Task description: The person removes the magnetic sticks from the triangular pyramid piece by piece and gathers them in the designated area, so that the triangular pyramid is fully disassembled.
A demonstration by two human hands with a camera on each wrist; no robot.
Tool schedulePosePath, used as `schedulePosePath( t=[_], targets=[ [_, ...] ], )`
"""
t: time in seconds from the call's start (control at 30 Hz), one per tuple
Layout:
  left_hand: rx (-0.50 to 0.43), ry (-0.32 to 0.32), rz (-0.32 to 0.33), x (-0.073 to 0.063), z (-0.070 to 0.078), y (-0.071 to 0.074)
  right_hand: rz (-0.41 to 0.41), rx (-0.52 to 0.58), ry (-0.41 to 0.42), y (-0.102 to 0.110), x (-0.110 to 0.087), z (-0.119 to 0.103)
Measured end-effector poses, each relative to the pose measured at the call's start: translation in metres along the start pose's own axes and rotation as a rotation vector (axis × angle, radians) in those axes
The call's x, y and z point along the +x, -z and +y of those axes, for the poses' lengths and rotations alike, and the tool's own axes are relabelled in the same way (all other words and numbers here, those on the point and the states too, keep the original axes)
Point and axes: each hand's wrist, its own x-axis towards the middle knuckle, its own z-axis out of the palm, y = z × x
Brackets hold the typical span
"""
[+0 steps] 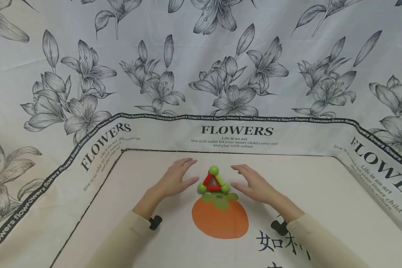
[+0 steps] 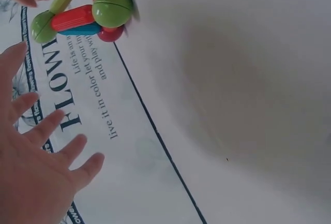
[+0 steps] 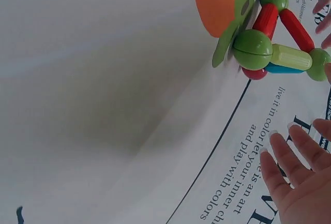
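Note:
A toy built from balls and rods (image 1: 213,188) stands on the table at the top of a printed orange persimmon. In the head view its front is a triangle with green balls at the corners, two red rods and one yellow-green rod. The left wrist view also shows a blue rod (image 2: 81,29) and a red ball (image 2: 110,34) behind the front. My left hand (image 1: 175,179) is held to the left of the toy, fingers spread and relaxed. On the other side, my right hand (image 1: 254,184) has its fingers extended too. Neither hand appears to touch the toy.
The white tablecloth carries a printed orange persimmon (image 1: 220,217) and dark characters (image 1: 269,241) near the right forearm. Behind the table hangs a flower-printed cloth (image 1: 234,74) with a lettered border (image 1: 237,131). Small dark devices (image 1: 155,222) sit at both wrists.

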Motion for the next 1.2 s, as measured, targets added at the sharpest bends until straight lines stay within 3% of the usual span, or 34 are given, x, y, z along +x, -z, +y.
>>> schedulePosePath(
  t=[0.23, 0.6, 0.73, 1.2],
  targets=[
    [-0.185, -0.030, -0.012, 0.014, 0.005, -0.004, 0.030, 0.083, -0.016, -0.010, 0.013, -0.002],
    [-0.369, -0.093, -0.014, 0.032, 0.014, -0.019, 0.046, 0.113, -0.048, -0.023, 0.029, -0.003],
    [-0.382, -0.111, -0.005, 0.038, 0.019, -0.023, 0.051, 0.115, -0.057, -0.027, 0.033, -0.002],
    [-0.388, -0.085, -0.026, 0.047, 0.035, -0.029, 0.018, 0.113, -0.112, -0.036, 0.044, -0.008]
  ],
)
